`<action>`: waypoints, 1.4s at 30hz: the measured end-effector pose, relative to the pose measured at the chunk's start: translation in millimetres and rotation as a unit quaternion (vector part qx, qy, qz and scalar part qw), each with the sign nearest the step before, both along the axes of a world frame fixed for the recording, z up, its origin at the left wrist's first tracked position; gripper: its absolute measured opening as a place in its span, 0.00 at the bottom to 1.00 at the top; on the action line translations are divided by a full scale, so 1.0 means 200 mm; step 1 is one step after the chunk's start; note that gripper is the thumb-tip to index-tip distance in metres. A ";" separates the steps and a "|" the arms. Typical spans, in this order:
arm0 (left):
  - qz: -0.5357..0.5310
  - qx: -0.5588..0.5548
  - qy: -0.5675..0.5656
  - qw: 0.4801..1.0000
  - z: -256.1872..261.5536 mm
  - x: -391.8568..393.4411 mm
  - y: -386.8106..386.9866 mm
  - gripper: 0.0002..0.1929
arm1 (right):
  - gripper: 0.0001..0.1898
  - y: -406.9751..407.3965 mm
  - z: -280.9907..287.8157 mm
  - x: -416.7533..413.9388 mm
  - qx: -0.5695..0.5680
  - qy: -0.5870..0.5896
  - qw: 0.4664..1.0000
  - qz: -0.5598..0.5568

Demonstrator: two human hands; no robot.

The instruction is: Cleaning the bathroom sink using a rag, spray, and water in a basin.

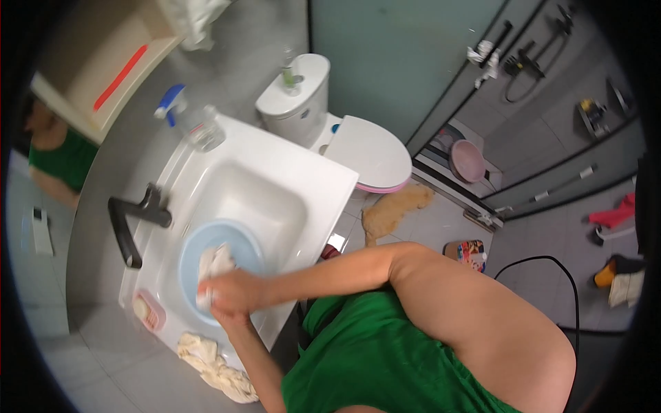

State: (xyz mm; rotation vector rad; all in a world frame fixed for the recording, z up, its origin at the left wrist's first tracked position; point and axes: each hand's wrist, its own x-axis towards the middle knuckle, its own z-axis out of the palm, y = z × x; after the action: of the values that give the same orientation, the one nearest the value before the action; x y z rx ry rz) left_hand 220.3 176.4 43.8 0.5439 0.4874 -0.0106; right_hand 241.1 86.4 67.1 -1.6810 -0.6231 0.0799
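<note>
A wet white cloth is bunched in both my hands over a light blue plastic basin. My right hand grips it from above, slightly blurred. My left hand is just below, pressed close against the right and wrapped around the lower part of the cloth; its fingers are largely hidden. The basin sits in the white washbasin, partly covered by my hands. A cream cloth lies crumpled on the washbasin's edge near my left forearm.
A black faucet stands behind the basin. Nearby are a pink soap dish with soap and a spray bottle with a blue trigger. Beyond stands a toilet, its lid down. A tan cat lies on the floor.
</note>
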 end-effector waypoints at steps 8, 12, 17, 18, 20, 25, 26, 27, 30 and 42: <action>0.059 0.150 0.041 0.986 0.07 0.08 -0.16 0.21 | 0.13 -0.16 0.17 0.27 -0.169 -0.056 0.981 -0.075; -0.028 0.081 -0.017 0.996 0.27 0.11 -0.23 0.21 | 0.15 -0.23 0.14 0.38 -0.092 -0.037 0.987 -0.124; -0.044 0.086 0.002 0.995 0.23 0.15 -0.27 0.21 | 0.14 -0.14 0.13 -0.03 -0.046 -0.200 0.979 -0.013; -0.053 0.079 0.014 0.995 0.22 0.15 -0.27 0.21 | 0.13 -0.14 0.10 -0.01 -0.053 -0.214 0.975 -0.032; -0.066 0.067 0.041 0.995 0.19 0.14 -0.25 0.21 | 0.11 -0.14 0.10 0.06 -0.110 -0.148 0.980 -0.070; -0.085 0.029 0.034 0.995 0.27 0.14 -0.32 0.20 | 0.13 -0.31 0.18 0.28 -0.112 -0.034 0.982 -0.146; -0.083 0.030 0.035 0.995 0.20 0.13 -0.28 0.20 | 0.14 -0.23 0.10 0.23 -0.016 -0.120 0.977 -0.178; -0.109 0.001 -0.003 0.994 0.13 0.15 -0.24 0.20 | 0.14 -0.21 0.11 0.14 -0.017 -0.118 0.977 -0.177; -0.153 -0.068 -0.111 0.980 -0.08 0.03 -0.04 0.20 | 0.14 -0.14 0.16 -0.09 -0.098 -0.168 0.981 0.023; 0.091 0.032 -0.060 0.994 0.26 -0.08 0.18 0.25 | 0.25 -0.38 0.05 0.31 -0.009 0.299 0.953 -0.055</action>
State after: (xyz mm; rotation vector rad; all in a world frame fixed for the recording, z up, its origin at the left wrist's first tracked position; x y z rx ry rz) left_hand 203.8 212.0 95.6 0.5587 0.4205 0.2118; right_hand 303.1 10.7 77.2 -1.5949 -0.0704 0.4969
